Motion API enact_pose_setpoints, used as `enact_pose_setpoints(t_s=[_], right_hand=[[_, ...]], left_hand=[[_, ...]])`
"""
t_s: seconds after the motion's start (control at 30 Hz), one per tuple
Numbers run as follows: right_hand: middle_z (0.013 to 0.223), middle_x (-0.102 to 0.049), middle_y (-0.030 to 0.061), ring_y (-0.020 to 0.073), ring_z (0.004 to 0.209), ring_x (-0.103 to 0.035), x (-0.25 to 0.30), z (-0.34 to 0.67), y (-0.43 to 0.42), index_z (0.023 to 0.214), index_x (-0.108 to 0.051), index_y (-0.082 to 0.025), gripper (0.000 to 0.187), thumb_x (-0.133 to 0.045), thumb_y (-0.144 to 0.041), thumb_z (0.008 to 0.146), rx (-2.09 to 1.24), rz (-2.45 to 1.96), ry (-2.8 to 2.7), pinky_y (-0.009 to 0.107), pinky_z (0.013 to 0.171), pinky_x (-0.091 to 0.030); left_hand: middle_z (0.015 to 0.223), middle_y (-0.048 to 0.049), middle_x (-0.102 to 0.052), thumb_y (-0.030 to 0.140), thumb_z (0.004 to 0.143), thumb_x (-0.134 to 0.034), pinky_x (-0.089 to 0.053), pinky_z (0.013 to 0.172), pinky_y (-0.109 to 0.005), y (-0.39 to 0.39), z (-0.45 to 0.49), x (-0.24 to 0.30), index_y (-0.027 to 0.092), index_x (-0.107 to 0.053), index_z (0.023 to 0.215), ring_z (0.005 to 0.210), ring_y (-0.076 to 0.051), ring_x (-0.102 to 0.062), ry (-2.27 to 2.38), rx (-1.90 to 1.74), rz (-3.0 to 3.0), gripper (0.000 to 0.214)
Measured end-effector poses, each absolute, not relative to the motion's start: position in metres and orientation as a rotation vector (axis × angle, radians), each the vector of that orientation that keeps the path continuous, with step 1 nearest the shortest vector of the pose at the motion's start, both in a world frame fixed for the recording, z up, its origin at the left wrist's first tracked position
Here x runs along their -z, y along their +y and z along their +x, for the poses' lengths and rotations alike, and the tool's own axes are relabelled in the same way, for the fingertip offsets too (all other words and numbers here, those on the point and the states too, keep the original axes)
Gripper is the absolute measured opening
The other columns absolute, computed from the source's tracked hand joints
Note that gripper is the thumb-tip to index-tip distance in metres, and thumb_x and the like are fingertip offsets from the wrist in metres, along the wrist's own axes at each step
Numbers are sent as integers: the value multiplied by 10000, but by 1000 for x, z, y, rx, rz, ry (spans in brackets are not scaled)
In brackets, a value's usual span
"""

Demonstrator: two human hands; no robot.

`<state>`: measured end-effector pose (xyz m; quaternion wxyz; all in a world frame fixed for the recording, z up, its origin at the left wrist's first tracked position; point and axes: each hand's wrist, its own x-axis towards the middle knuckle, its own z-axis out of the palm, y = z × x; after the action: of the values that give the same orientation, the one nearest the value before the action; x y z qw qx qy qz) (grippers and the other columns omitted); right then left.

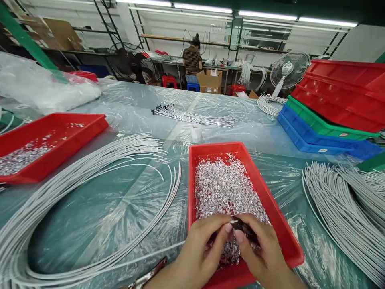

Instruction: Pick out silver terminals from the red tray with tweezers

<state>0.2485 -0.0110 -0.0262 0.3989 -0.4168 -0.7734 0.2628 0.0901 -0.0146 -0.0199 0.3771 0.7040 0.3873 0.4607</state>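
Observation:
My left hand (202,240) and my right hand (264,240) meet fingertip to fingertip over the near end of a red tray (281,218). Both are closed in a pinch around a small dark piece (237,224), whose exact kind my fingers hide. A white cable (162,252) runs from the left to my left hand and passes out of sight behind it. Under my hands, the tray holds a heap of small shiny metal pieces (225,186). To the left lies a looped bundle of white cables (75,182), its ends fanned out toward the tray.
Another red tray (75,140) with metal pieces is at left. Cables with black ends (192,116) lie farther back, behind a small white roll (196,132). More cables (337,212) and stacked bins (339,92) are at right. A person (191,60) sits far back.

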Motion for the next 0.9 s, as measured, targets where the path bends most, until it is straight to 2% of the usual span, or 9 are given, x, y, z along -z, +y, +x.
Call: enact_pose_setpoints(t_s=[0.17, 0.37, 0.63, 0.9], right_hand=[[843, -682, 12, 157, 698, -660, 28, 250, -13, 1101, -474, -247, 209, -450, -239, 894, -549, -1024, -2037, 237, 625, -503], [861, -679, 11, 150, 736, -662, 29, 252, -14, 1121, -470, -245, 218, -441, -238, 905, -566, -1016, -2039, 231, 649, -503], [822, -660, -1, 149, 723, -653, 26, 249, -13, 1106, -472, -246, 212, -434, -211, 901, -615, -1003, -2037, 236, 630, -492], [832, -667, -4, 146, 720, -656, 27, 248, -13, 1102, -479, -249, 202, -445, -231, 904, -607, -1046, -2039, 240, 640, -494]], left_hand=[[860, 9, -675, 54, 886, -449, -467, 693, -158, -15, 90, 20, 234, -586, 1037, 735, -91, -616, 908, -1274, 1803, 273], [845, -17, -695, 85, 889, -467, -474, 679, -182, -16, 88, 24, 204, -637, 997, 728, -108, -630, 957, -1169, 1746, 235], [877, -17, -705, 67, 881, -468, -468, 696, -144, -15, 87, 23, 200, -636, 1023, 745, -81, -634, 943, -1172, 1737, 257], [858, -43, -707, 67, 878, -465, -483, 675, -179, -16, 87, 27, 179, -646, 1003, 729, -107, -644, 949, -1194, 1759, 247]])
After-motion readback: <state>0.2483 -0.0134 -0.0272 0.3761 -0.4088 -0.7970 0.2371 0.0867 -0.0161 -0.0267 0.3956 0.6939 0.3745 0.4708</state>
